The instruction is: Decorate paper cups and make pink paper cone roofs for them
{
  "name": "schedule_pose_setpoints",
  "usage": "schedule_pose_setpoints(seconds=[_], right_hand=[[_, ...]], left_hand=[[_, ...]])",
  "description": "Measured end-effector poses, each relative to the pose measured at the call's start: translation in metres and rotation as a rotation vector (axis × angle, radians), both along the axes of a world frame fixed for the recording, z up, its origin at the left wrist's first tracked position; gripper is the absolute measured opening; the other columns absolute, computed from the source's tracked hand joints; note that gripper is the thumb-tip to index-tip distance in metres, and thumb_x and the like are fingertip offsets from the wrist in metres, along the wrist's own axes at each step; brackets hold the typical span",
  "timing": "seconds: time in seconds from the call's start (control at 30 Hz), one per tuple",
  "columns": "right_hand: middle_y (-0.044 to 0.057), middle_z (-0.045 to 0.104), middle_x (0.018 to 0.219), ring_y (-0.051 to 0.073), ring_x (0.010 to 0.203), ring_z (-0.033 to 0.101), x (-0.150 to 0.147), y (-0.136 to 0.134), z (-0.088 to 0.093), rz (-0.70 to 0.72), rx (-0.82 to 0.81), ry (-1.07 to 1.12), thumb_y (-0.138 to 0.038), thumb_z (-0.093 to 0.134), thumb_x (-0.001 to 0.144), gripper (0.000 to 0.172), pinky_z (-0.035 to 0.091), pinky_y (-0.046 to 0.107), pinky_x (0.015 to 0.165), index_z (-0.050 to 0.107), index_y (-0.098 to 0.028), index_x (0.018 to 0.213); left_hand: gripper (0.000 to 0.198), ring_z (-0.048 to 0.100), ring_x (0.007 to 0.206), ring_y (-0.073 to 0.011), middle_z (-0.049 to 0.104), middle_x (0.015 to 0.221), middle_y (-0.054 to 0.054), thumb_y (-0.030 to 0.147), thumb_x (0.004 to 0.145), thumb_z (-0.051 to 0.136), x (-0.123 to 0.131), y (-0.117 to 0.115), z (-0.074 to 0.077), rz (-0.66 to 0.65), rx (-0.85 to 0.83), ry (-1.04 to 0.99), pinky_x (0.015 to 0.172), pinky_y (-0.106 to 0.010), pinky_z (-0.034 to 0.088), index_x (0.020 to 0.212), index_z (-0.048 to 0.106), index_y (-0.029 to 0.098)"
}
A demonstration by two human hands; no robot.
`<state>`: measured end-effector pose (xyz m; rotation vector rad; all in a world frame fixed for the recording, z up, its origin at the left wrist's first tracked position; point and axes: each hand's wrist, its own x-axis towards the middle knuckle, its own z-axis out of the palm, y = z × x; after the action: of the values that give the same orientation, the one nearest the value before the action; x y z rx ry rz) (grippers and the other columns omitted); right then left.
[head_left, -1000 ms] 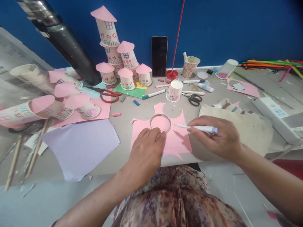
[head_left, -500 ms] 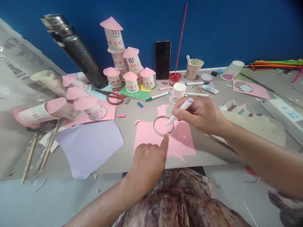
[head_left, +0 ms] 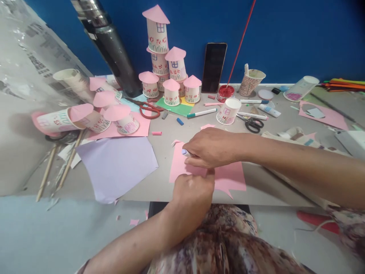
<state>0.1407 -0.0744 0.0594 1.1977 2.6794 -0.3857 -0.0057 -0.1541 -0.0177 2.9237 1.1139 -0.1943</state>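
My right hand is closed round a white marker with a lilac end; most of the marker is hidden under my fingers. It lies low over a pink paper sheet with cut-away edges. Just in front, my left hand rests on the sheet's near part, index finger stretched out, the others curled. That fingertip meets the underside of my right hand. The thin ring on the sheet is covered by my hands. Beyond them a white paper cup with a drawn window stands upside up beside black-handled scissors.
Stacked decorated cups with pink cone roofs stand at the back, near a dark flask and a phone. More roofed cups lie left, above lilac paper. Red-handled scissors, markers and a red paint pot are scattered behind.
My right hand has swung left and down over the ring, tipping the marker and hiding the ring. My left index finger stays on the sheet. The view has shifted, revealing the black-handled scissors.
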Motion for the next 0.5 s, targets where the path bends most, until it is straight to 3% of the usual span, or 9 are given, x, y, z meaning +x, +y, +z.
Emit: schedule_pose_setpoints(seconds=[0.17,0.33,0.5], right_hand=[[0.011,0.077,0.090,0.020,0.071,0.059,-0.004,0.000,-0.001,0.001,0.016,0.000,-0.038,0.048,0.103,0.032,0.022,0.031,0.059,0.073,-0.017,0.102],[0.007,0.075,0.087,0.020,0.073,0.060,-0.006,0.011,-0.010,-0.098,0.132,0.123,-0.037,0.051,0.102,0.027,0.020,0.031,0.057,0.071,-0.018,0.097],[0.004,0.072,0.078,0.019,0.071,0.060,0.020,0.014,-0.009,-0.260,0.321,0.358,-0.037,0.054,0.100,0.026,0.027,0.030,0.060,0.069,-0.019,0.089]], left_hand=[[0.063,0.070,0.056,-0.0226,0.074,0.067,-0.010,0.028,0.097,0.057,0.001,0.004,0.002,0.012,-0.055,-0.015,0.047,-0.033,0.034,0.157,0.045,0.010],[0.064,0.072,0.058,-0.0250,0.075,0.068,-0.008,0.030,0.101,0.053,0.004,0.004,0.006,0.053,-0.147,0.011,0.049,-0.034,0.038,0.160,0.039,0.012],[0.060,0.078,0.073,-0.0304,0.080,0.080,-0.009,0.037,0.105,0.049,0.007,0.011,0.020,0.113,-0.284,0.045,0.060,-0.036,0.047,0.161,0.038,0.019]])
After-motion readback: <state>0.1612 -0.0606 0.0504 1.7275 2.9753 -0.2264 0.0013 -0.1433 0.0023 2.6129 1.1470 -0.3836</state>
